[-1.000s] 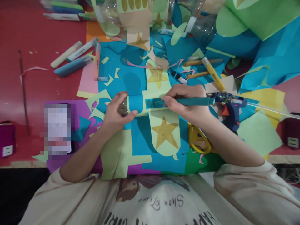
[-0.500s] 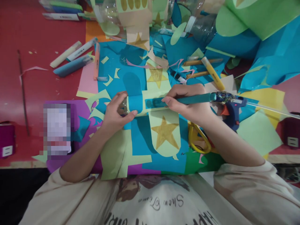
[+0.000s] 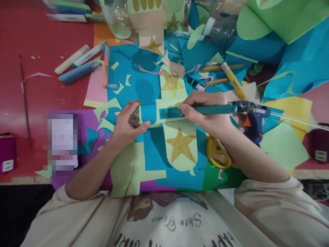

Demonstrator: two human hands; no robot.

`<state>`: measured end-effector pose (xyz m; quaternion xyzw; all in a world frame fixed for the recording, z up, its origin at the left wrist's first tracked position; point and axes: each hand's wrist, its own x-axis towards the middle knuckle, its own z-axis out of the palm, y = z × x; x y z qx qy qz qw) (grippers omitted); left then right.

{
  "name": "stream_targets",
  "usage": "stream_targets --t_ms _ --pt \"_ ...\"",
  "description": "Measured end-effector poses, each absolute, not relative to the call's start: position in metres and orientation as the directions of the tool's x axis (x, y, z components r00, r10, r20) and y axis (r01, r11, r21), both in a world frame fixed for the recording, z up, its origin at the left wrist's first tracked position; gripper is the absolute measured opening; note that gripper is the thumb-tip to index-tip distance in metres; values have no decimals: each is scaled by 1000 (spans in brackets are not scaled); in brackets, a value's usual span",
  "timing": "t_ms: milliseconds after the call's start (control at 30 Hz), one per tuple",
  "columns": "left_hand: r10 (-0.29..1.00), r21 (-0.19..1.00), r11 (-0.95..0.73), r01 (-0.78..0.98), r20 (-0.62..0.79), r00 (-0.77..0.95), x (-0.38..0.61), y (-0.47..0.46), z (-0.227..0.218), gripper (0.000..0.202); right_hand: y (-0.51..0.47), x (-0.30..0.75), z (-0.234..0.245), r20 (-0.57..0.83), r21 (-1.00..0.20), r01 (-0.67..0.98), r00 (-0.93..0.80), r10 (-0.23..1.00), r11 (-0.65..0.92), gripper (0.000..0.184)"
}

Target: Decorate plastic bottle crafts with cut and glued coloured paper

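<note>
A paper plane [image 3: 159, 121], pale green over a clear bottle with a blue band, lies across the blue sheet. Its two wings carry gold stars; the lower wing [image 3: 189, 137] points toward me. Around its left end my left hand [image 3: 130, 120] is closed, thumb on the blue band and fingers on the far side. My right hand [image 3: 205, 111] grips a teal marker [image 3: 218, 109], its tip hidden by the fingers at the body. Beneath the marker runs a blue strip [image 3: 163, 113] with darker round spots.
Right of my right hand lies a glue gun [image 3: 255, 120], with yellow-handled scissors [image 3: 218, 154] below it. Markers [image 3: 79, 72] and paper scraps lie at the upper left. A phone [image 3: 63, 140] sits left; a clear bottle [image 3: 223, 31] lies at the back.
My right hand and the marker have shifted slightly, with the marker's back end a little lower. My left hand keeps its hold on the plane.
</note>
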<state>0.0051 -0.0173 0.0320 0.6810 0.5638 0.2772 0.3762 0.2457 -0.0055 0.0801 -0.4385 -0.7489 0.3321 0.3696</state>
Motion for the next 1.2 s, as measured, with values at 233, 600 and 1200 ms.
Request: stream_targets --t_ms 233,600,1200 --pt "974 794 -87 601 -58 217 5 -18 33 44 -5 246 84 241 -859 347 -376 895 377 26" --pt "976 824 -56 563 -74 204 5 -18 34 46 -6 248 75 268 -813 452 -268 926 366 32" --pt "975 810 -84 581 -52 214 5 -18 32 45 -5 248 77 259 -825 421 -309 915 376 32"
